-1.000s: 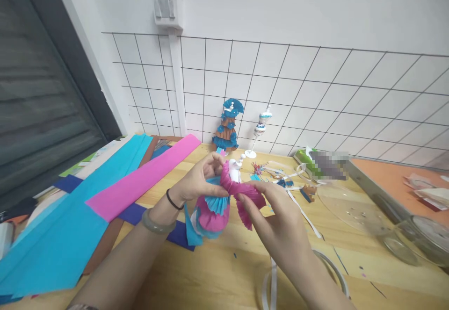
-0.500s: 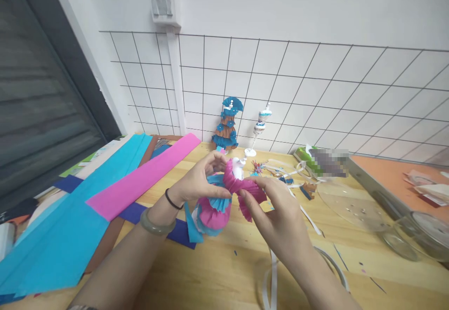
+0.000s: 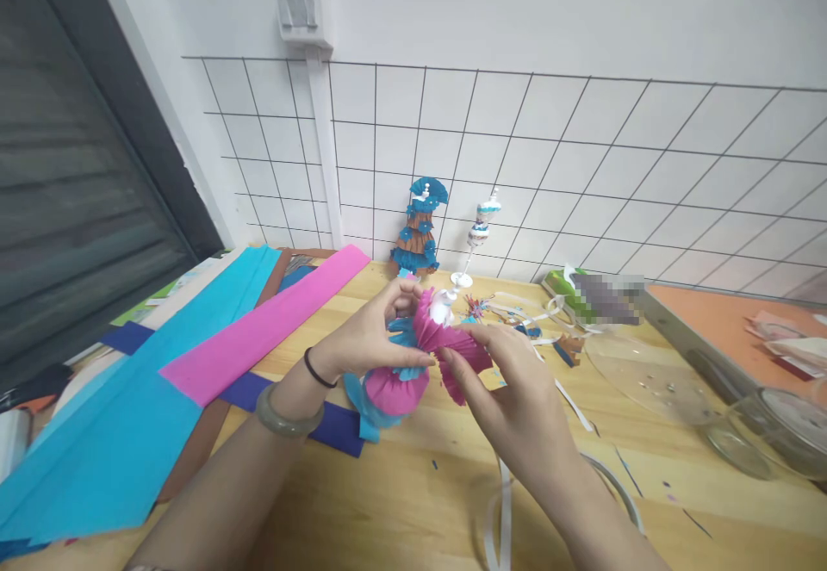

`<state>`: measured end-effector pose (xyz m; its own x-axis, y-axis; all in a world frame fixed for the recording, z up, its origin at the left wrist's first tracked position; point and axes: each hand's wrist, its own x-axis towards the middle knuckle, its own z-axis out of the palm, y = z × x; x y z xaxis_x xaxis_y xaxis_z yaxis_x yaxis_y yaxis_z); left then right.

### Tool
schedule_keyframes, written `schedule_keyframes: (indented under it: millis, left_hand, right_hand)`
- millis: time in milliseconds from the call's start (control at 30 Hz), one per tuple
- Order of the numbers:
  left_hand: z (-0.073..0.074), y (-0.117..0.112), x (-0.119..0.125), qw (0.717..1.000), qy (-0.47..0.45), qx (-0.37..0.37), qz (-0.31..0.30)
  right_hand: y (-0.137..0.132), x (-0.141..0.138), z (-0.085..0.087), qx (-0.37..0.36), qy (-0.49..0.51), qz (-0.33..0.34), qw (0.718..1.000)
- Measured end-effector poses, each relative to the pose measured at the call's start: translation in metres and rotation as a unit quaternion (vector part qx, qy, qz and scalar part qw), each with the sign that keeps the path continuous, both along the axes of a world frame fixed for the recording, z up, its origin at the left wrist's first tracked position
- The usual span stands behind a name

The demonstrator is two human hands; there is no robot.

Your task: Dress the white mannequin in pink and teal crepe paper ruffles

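Between my hands is a small white dress form (image 3: 442, 306) with a pink and blue layered crepe paper skirt (image 3: 395, 390). My left hand (image 3: 381, 330) is closed round its left side, thumb across the front over the blue ruffle. A pleated magenta crepe paper strip (image 3: 469, 357) wraps the upper part of the form, and its loose end fans out to the right. My right hand (image 3: 510, 381) pinches this strip between thumb and fingers. The form leans slightly to the right.
Blue crepe paper (image 3: 109, 450) and a pink strip (image 3: 271, 321) lie at left. Behind stand a dressed blue-brown form (image 3: 419, 231) and a bare white form (image 3: 479, 231). White ribbon (image 3: 568, 394), a glass jar (image 3: 743, 442) and an orange tray (image 3: 730, 330) are at right.
The dress form has tilted a little to the right and its skirt has swung slightly. Both hands keep their hold in nearly the same places.
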<state>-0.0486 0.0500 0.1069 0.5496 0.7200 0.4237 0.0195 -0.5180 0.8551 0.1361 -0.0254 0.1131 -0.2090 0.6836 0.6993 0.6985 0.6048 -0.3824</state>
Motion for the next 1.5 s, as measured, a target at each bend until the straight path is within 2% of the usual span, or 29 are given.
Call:
schedule_keyframes:
  millis: [300,900,1500]
  left_hand:
    - [0.0039,-0.0043,0.0010,1.000,0.015,-0.019,-0.004]
    - [0.0004,-0.0004,0.0002,1.000,0.002,-0.022,-0.014]
    - [-0.0001,-0.0010,0.0025,0.999,-0.014,-0.038,-0.009]
  right_hand:
    - [-0.0023,0.0003,0.0007,0.015,-0.004,-0.003,1.000]
    - [-0.0016,0.0011,0.0016,0.017,-0.022,-0.012,1.000]
    - [-0.0015,0.0021,0.0020,0.054,-0.039,-0.010,0.998]
